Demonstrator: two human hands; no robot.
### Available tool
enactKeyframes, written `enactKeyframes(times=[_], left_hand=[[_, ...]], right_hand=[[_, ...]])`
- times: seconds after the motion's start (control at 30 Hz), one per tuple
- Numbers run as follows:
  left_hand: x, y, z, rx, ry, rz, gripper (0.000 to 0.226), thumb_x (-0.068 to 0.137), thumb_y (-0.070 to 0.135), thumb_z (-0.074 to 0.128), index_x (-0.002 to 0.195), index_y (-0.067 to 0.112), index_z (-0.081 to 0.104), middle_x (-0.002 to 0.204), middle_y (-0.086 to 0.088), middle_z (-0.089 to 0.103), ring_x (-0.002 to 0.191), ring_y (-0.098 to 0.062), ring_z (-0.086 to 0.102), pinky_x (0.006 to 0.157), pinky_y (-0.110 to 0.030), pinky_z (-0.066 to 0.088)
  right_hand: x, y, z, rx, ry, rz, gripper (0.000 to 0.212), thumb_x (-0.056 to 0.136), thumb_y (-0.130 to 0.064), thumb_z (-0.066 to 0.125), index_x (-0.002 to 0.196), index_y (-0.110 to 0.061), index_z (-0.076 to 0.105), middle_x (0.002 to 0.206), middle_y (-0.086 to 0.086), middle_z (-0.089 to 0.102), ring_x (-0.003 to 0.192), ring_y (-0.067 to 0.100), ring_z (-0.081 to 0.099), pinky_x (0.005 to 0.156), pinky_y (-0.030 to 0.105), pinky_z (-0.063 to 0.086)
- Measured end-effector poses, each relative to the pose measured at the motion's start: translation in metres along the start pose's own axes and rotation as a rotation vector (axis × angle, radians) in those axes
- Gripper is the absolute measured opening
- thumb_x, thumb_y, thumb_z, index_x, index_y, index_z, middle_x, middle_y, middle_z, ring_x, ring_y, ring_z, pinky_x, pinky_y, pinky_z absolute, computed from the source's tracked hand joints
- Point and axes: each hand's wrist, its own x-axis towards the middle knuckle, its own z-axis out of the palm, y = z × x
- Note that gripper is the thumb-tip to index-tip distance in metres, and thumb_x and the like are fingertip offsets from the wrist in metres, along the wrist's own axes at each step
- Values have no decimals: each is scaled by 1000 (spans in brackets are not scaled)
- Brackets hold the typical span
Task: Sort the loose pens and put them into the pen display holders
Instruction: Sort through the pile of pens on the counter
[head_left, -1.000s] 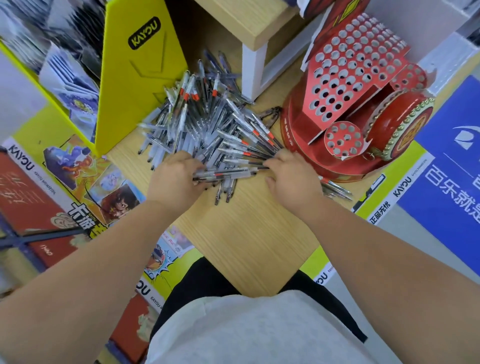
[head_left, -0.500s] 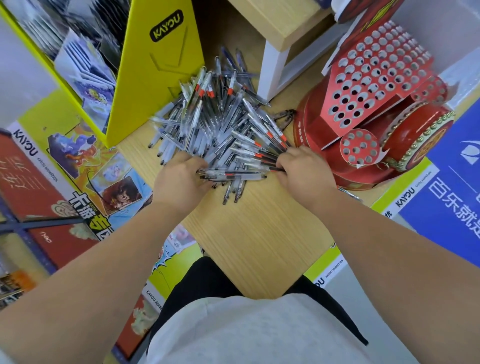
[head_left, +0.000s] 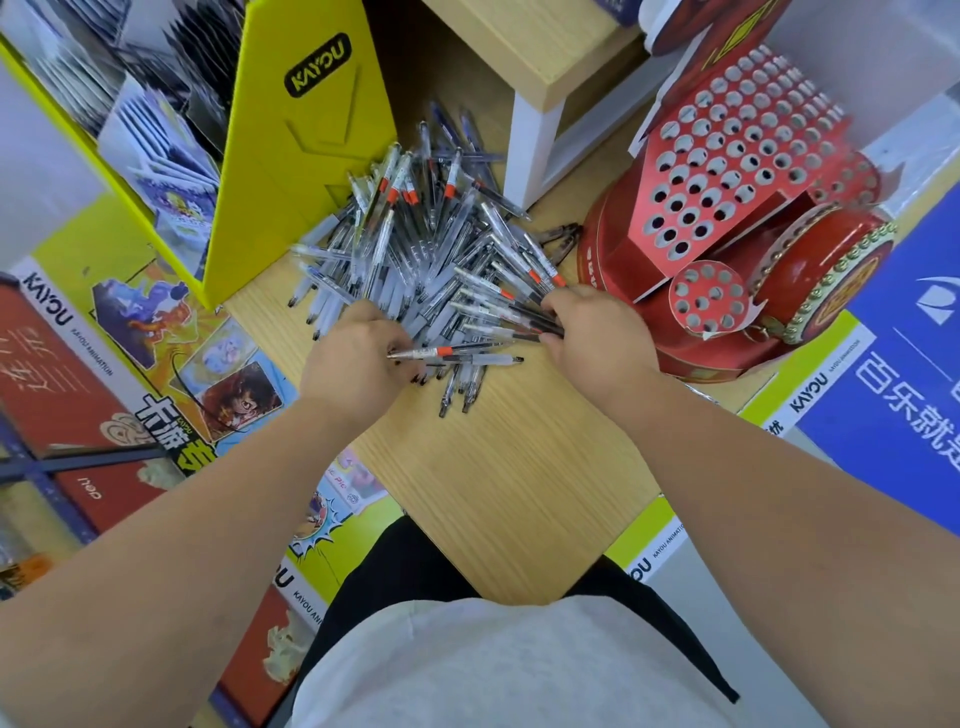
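A big pile of loose clear pens, some with orange bands, lies on the wooden table. My left hand rests on the pile's near left edge, fingers closed on a few pens that stick out to the right. At the pile's near right edge, my right hand is closed on the ends of several pens. To the right stands the red pen display holder, shaped like a drum; every hole I can see in it is empty.
A yellow KAYOU card display stands left of the pile. A small wooden shelf with a white leg rises behind the pens. Posters and boxes line the floor on the left, and a blue sign lies on the right.
The camera view has shifted, so everything sits lower and further right in the frame. Both hands stay at the pile's near edge, and my right hand has drawn back from the pens my left hand holds.
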Motion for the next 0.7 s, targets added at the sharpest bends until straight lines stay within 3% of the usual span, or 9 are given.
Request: enactKeyframes(times=[0.13, 0.2, 0.3, 0.4, 0.57, 0.7], left_hand=[[4, -3, -7, -65, 27, 11, 12, 82, 20, 84, 87, 10, 80, 91, -3, 60, 75, -25, 60, 64, -30, 39], [5, -3, -12, -139, 21, -10, 15, 82, 24, 84, 92, 13, 81, 90, -3, 65, 74, -18, 58, 65, -28, 39], [5, -2, -17, -385, -13, -152, 20, 81, 29, 85, 97, 19, 81, 81, 4, 67, 58, 0, 52, 57, -19, 38], [1, 3, -20, -701, -19, -304, 15, 80, 26, 87, 93, 22, 81, 70, -3, 65, 46, -3, 46, 47, -16, 39], [-6, 19, -20, -1031, 47, -478, 5, 91, 18, 76, 90, 14, 73, 78, 4, 75, 73, -14, 73, 61, -28, 55], [-12, 29, -14, -1131, 73, -578, 10, 99, 20, 66, 94, 12, 62, 97, -9, 77, 81, -23, 77, 63, -32, 56]], right_hand=[[7, -4, 0, -29, -42, -1, 26, 90, -27, 69, 110, -11, 65, 106, 5, 59, 97, 30, 60, 78, 41, 53], [9, -6, 0, -53, -51, -8, 28, 90, -29, 69, 112, -12, 66, 106, 5, 59, 99, 30, 59, 78, 39, 53], [10, -9, 1, -44, -56, -11, 32, 90, -29, 69, 118, -13, 66, 110, 4, 59, 104, 29, 57, 81, 39, 53], [12, -11, 0, -24, -74, -8, 32, 90, -31, 71, 116, -13, 66, 110, 4, 58, 104, 28, 57, 83, 40, 53], [11, -13, -1, -28, -55, -18, 31, 89, -33, 72, 113, -15, 65, 111, 3, 59, 108, 27, 55, 85, 39, 50], [10, -15, 0, -1, -37, -33, 31, 89, -30, 72, 117, -20, 65, 113, 2, 63, 109, 27, 56, 86, 36, 46]])
